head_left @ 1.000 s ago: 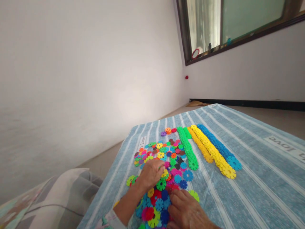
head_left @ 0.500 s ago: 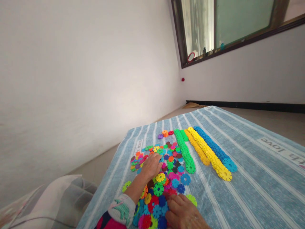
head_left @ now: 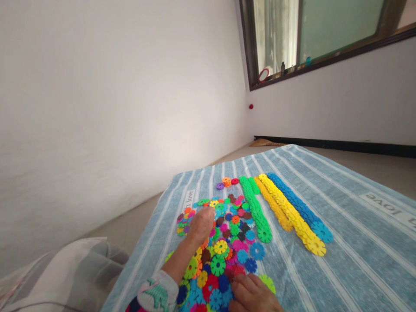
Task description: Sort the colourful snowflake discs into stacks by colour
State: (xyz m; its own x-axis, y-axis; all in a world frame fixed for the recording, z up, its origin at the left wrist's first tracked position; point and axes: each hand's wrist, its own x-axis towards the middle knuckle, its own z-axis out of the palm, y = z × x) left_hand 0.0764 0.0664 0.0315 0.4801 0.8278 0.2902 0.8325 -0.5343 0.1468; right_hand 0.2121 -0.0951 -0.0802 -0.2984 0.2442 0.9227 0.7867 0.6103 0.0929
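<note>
A heap of notched plastic flower discs (head_left: 217, 265) in many colours lies on the striped cloth. My left hand (head_left: 202, 224) is over the far left part of the heap, its fingers bent together. Their tips are hidden, so whatever they pinch does not show. At the near right edge of the heap rests my right hand (head_left: 255, 294), closed, with its curled fingers against red and blue discs; what is under them is hidden. Beside the heap run overlapping rows of sorted discs: a green row (head_left: 255, 212), an orange row (head_left: 274, 206), a yellow row (head_left: 292, 216) and a blue row (head_left: 294, 201).
A short second green row (head_left: 255, 186) sits by the long one. Beyond the heap are a purple disc (head_left: 220, 186), stacked orange discs (head_left: 226, 182) and a red disc (head_left: 235, 181). The blue striped cloth (head_left: 351, 225) covers the surface. A white wall (head_left: 113, 108) stands left.
My left hand has shifted slightly left, and its fingers are more curled. My right hand stays low by the heap's near edge. The view has moved a little.
</note>
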